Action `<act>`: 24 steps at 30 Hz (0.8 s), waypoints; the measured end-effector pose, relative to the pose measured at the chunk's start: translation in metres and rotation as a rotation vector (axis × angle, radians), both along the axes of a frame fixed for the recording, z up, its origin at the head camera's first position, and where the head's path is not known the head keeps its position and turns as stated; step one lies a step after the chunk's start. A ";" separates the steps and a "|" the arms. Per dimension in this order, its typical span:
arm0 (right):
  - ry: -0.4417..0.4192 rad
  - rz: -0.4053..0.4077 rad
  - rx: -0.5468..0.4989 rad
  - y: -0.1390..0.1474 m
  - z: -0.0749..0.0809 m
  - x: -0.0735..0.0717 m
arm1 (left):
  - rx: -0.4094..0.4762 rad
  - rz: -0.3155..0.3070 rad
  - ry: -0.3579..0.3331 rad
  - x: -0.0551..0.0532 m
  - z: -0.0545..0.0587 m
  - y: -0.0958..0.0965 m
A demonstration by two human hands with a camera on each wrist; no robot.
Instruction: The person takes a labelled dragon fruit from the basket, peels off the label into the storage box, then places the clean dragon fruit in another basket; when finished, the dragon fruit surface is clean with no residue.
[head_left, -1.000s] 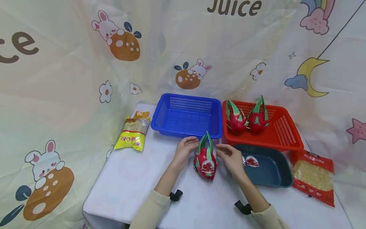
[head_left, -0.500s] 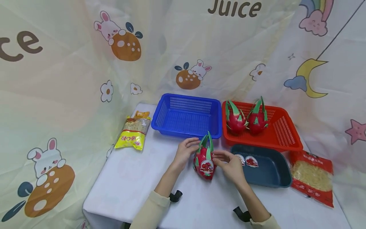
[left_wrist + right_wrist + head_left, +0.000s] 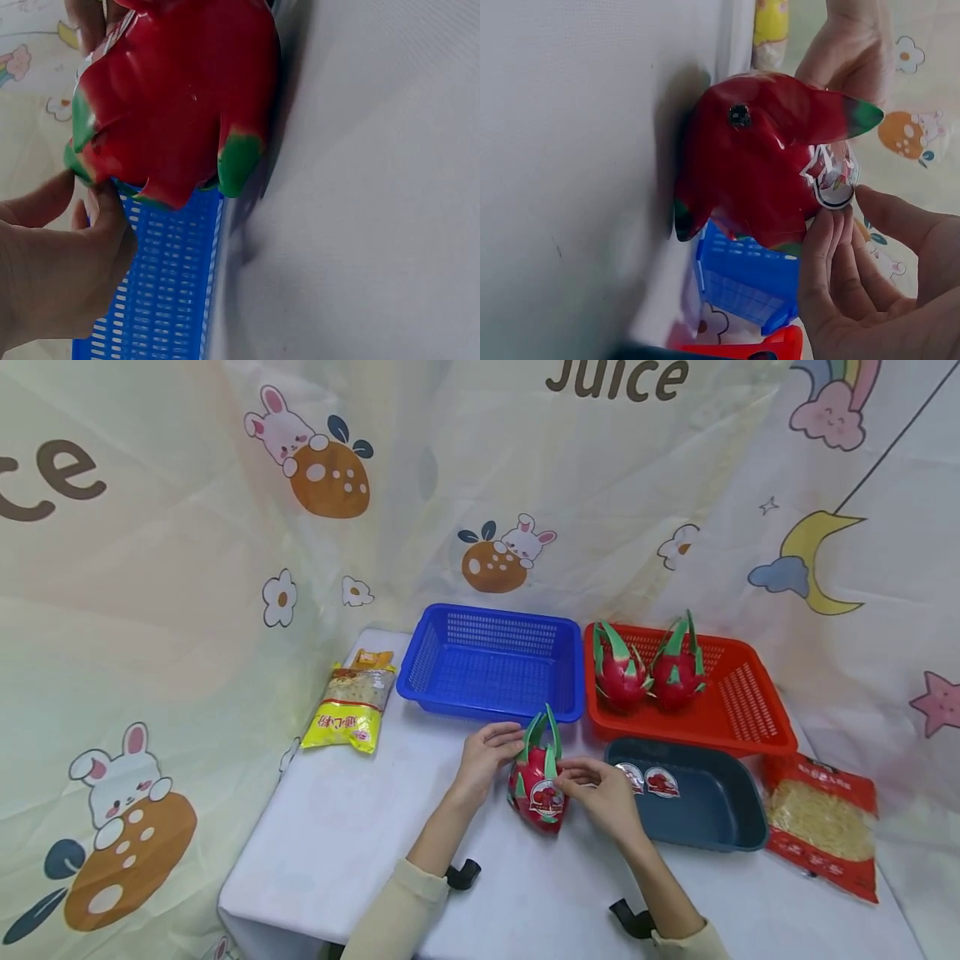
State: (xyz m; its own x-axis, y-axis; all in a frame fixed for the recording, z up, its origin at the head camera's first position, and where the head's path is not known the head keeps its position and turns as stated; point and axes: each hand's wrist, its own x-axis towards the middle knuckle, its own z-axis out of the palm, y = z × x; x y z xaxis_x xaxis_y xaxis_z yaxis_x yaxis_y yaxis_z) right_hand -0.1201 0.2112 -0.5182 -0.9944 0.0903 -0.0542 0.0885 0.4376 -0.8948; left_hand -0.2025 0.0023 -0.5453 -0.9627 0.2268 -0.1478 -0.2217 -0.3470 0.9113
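Note:
A red dragon fruit with green leaf tips stands on the table in the head view, between both hands. A round sticker lies on its near side. My left hand holds the fruit's upper left; in the left wrist view its thumb and fingers meet a green-tipped scale. The right hand has thumb and fingertips at the fruit's right side. From the right wrist view, those fingertips touch the sticker's edge; whether they press it or pinch it, I cannot tell.
Behind stands a blue basket. Two dragon fruits sit in a red basket at right. A dark tray with two stickers is in front of it. Food packets lie left, a red noodle bag right.
My right hand has moved left from beside the dragon fruit and now touches it at the sticker. The left hand has come slightly closer to the leaves. The fruit has barely shifted.

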 end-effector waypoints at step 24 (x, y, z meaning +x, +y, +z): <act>0.016 -0.033 0.020 -0.001 -0.001 0.004 | 0.119 0.013 -0.060 0.001 -0.010 -0.003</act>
